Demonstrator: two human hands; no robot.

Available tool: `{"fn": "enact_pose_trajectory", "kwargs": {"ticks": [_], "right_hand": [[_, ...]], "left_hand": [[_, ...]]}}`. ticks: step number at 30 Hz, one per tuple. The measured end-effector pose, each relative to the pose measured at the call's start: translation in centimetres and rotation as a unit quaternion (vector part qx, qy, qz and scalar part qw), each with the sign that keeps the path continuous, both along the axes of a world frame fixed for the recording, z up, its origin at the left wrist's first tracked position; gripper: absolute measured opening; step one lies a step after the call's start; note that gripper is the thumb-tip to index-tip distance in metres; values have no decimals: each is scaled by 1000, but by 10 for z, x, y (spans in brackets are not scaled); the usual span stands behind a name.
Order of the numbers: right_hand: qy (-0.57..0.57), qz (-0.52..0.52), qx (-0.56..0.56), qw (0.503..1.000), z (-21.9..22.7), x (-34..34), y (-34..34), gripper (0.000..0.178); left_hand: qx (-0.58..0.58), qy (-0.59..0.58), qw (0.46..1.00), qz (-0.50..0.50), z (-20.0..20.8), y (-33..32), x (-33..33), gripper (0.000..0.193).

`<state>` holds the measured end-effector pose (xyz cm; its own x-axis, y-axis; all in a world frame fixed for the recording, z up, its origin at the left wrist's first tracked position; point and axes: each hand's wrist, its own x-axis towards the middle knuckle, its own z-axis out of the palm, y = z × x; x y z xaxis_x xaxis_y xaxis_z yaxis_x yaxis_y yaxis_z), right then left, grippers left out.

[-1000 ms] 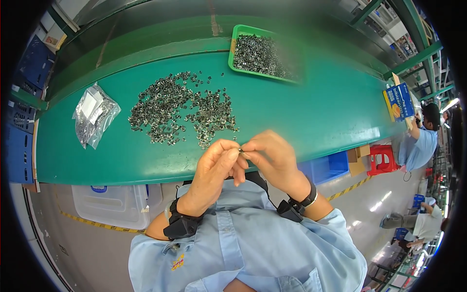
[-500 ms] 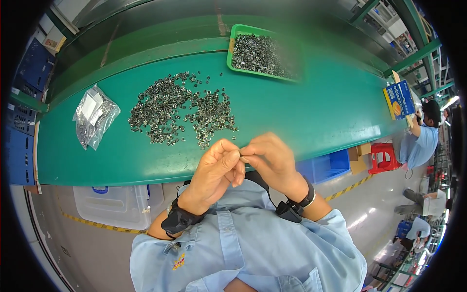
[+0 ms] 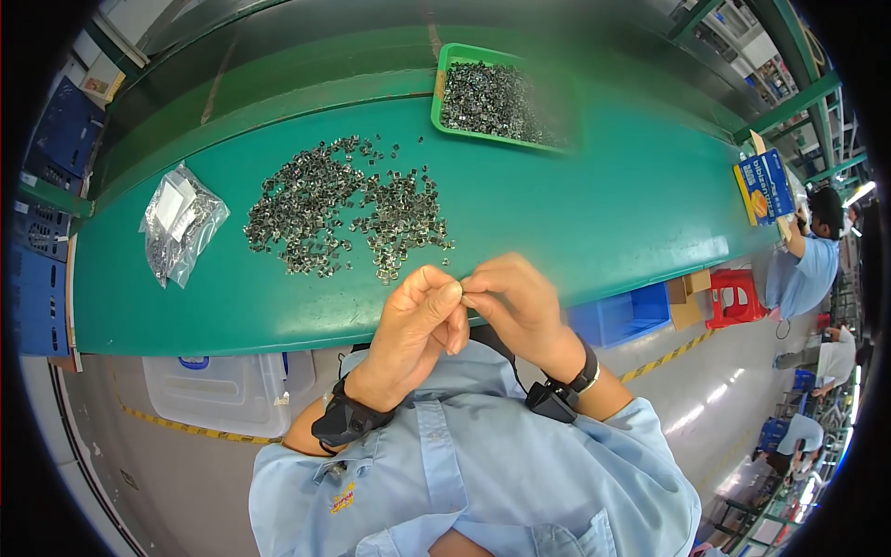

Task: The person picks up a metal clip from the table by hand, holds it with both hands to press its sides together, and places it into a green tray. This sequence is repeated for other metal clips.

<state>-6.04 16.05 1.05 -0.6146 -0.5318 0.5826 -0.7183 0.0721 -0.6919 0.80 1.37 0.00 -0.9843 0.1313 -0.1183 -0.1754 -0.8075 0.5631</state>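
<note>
My left hand point(image 3: 415, 325) and my right hand point(image 3: 516, 306) meet at the fingertips above the near edge of the green table point(image 3: 640, 218). Both are closed in a pinch. Whatever lies between the fingertips is too small and too covered to name. Just beyond my left hand is a smaller heap of tiny metal parts point(image 3: 404, 218), with a larger heap of the same sort of parts point(image 3: 302, 204) to its left. A few parts lie loose around the heaps.
A green tray point(image 3: 436, 104) full of small metal parts stands at the back; its right side is blurred. A clear bag of parts point(image 3: 183, 227) lies at the left. Beyond the near edge are a lidded clear bin point(image 3: 213, 395), a blue bin point(image 3: 626, 316) and a red stool point(image 3: 735, 299). Co-workers are at the right.
My hands stay pinched together, almost unmoved. The heaps, tray and bag look the same. Far at the right, people in the background have shifted a little.
</note>
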Motion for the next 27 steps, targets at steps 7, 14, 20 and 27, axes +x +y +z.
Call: {"fn": "enact_pose_trajectory", "kwargs": {"ticks": [7, 14, 20, 27], "right_hand": [[39, 12, 17, 999, 5, -3, 3, 21], [-20, 31, -51, 998, 10, 4, -1, 19], [-15, 85, -42, 995, 7, 1, 3, 15], [-31, 86, -50, 995, 5, -2, 0, 15]], "left_hand": [[-36, -9, 999, 12, 11, -1, 2, 13], [114, 24, 992, -50, 3, 0, 4, 13], [63, 42, 996, -46, 4, 0, 4, 15], [-29, 37, 998, -32, 11, -8, 3, 12]]}}
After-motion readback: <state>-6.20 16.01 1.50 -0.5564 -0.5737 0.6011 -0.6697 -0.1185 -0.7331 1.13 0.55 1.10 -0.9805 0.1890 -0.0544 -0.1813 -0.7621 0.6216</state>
